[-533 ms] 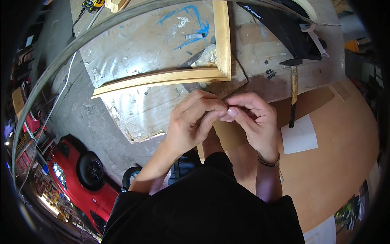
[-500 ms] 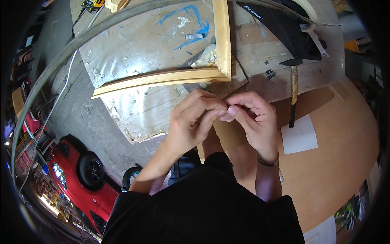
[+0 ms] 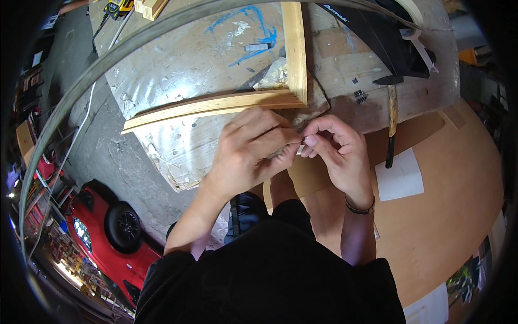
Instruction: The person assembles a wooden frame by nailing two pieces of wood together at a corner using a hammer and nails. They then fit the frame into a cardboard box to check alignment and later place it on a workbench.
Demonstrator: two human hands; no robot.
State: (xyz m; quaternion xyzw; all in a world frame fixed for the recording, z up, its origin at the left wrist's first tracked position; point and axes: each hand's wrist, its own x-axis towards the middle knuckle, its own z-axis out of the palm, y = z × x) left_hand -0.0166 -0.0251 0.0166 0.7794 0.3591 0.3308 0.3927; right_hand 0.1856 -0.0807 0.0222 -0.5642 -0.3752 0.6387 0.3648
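My left hand (image 3: 243,154) and my right hand (image 3: 340,156) meet in front of my body, fingertips pinched together. Between them is a tiny thing (image 3: 301,146), partly pale and shiny, too small and covered to name. Just beyond my hands lies a corner of a light wooden frame (image 3: 216,103), one side running left and the other running away from me. Inside that corner, a short grey ridged strip (image 3: 257,47) rests on the worn table. A few small dark pieces (image 3: 360,96) lie right of the frame.
A hammer (image 3: 392,110) with a wooden and black handle lies at the table's right edge. Behind it is a black tool bag (image 3: 386,48). White paper (image 3: 400,175) rests on a large brown board (image 3: 442,216). A yellow tape measure (image 3: 118,8) sits far left; a hose (image 3: 124,46) arches across.
My left hand has shifted slightly left and turned, its fingers lower over the small thing. A bit of the pale thing now shows between the fingertips. My right hand has barely moved.
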